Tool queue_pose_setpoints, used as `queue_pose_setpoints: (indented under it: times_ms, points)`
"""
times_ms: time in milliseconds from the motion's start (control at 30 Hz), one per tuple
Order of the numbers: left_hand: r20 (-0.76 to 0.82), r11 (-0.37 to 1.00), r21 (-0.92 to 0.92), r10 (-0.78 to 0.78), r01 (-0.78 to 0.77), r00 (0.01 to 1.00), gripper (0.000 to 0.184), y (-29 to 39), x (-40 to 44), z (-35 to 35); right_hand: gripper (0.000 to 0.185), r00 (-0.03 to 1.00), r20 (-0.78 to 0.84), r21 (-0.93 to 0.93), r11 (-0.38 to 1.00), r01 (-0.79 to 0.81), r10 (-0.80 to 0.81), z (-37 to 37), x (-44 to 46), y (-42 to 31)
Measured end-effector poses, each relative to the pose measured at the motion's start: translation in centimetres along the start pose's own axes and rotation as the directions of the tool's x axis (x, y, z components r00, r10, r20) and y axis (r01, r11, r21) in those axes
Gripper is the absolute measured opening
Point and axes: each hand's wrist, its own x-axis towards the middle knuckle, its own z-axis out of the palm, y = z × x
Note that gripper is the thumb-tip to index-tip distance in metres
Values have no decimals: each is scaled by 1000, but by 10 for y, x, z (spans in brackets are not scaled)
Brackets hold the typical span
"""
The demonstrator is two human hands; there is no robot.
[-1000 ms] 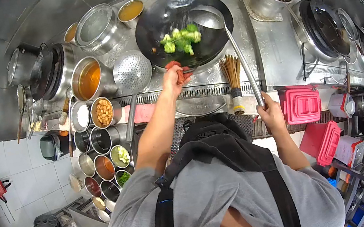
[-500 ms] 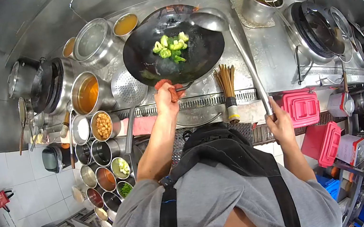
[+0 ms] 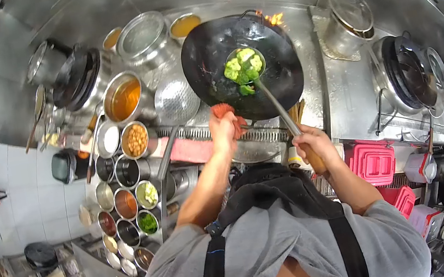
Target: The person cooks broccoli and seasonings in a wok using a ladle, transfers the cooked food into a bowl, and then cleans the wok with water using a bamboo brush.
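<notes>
My left hand (image 3: pixel 223 131) is closed round a folded red cloth (image 3: pixel 224 112) at the near rim of a black wok (image 3: pixel 204 71); the cloth hides the handle there. The wok is tilted over the burner. In my right hand (image 3: pixel 317 145) is the wooden handle of a long metal ladle (image 3: pixel 276 100). Its bowl rests inside the wok, filled with green broccoli florets (image 3: pixel 246 65). A small broccoli piece (image 3: pixel 247 89) lies on the wok's surface just below the bowl.
Flames (image 3: pixel 274 19) show behind the wok's far right rim. A perforated strainer (image 3: pixel 177 99) lies left of the wok, near a pot of amber liquid (image 3: pixel 124 101). Several ingredient tins stand at the left, among them one of brown nuggets (image 3: pixel 135 140). A lidded pot (image 3: pixel 346 29) stands right.
The ladle has swung from the wok's right rim into its middle, and broccoli is now in its bowl. The wok has tilted, and flames have grown behind it. The view has shifted.
</notes>
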Motion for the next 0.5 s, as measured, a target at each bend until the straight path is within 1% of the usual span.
queue_pose_setpoints:
  times_ms: [33,67,100,167,233,300,367,433,467,500]
  points:
    - [18,997,-23,-78,78,997,25,5,1,-9,41,1000,18,140,990,-13,10,1,-2,1]
    - [33,990,-30,-139,140,990,24,-11,11,-27,53,996,81,196,979,-52,37,-3,-6,3]
    - [16,989,-31,-141,142,990,24,-11,6,-32,66,988,142,254,963,-92,57,-5,-10,5]
    - [-23,982,-121,-147,143,989,23,-14,-15,-42,65,983,163,271,955,-122,79,0,-23,10]
    - [19,984,-105,-140,142,990,25,-14,-23,-57,64,985,155,300,947,-115,70,4,-40,13]
    - [38,989,-122,-82,86,996,29,-14,-25,-76,65,979,190,290,948,-129,75,13,-57,20]
    - [94,984,-106,-133,143,987,32,-6,-32,-94,69,992,113,342,935,-92,56,23,-74,35]
    - [135,991,-27,-123,128,983,35,-3,-32,-113,69,999,49,324,946,-3,-13,41,-96,48]
    - [181,993,-14,-114,118,977,38,-7,-24,-127,71,999,-18,363,931,41,-37,53,-107,55]
    - [234,989,24,-145,144,961,38,3,-23,-131,71,996,-58,403,911,85,-67,63,-116,65]
